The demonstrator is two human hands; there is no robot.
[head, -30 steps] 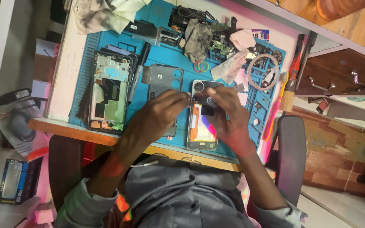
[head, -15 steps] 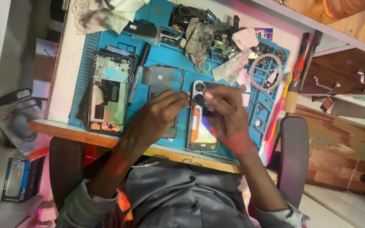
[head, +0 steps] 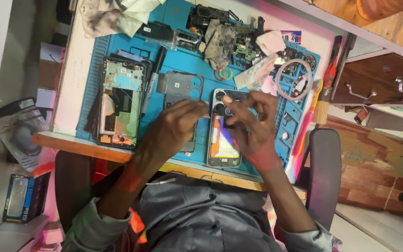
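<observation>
A phone with its back removed (head: 223,140) lies on the blue work mat (head: 183,60), camera end away from me. My right hand (head: 250,123) rests over its upper part, thumb and forefinger pinched on a small dark part (head: 228,112) by the camera module. My left hand (head: 173,128) reaches in from the left, fingertips at the phone's top left edge, partly covering a grey back cover (head: 179,91). What the left fingers hold cannot be made out.
An opened phone frame (head: 120,100) lies at the mat's left beside a black pen-like tool (head: 152,79). Dirty cloths (head: 110,16), circuit parts (head: 220,35) and a coiled white cable (head: 295,77) crowd the back. A brush (head: 325,93) lies at the right edge. A chair arm (head: 323,172) stands right.
Both hands stay on the phone's camera end. The right fingers have shifted slightly and spread a little more; the view has drifted a little.
</observation>
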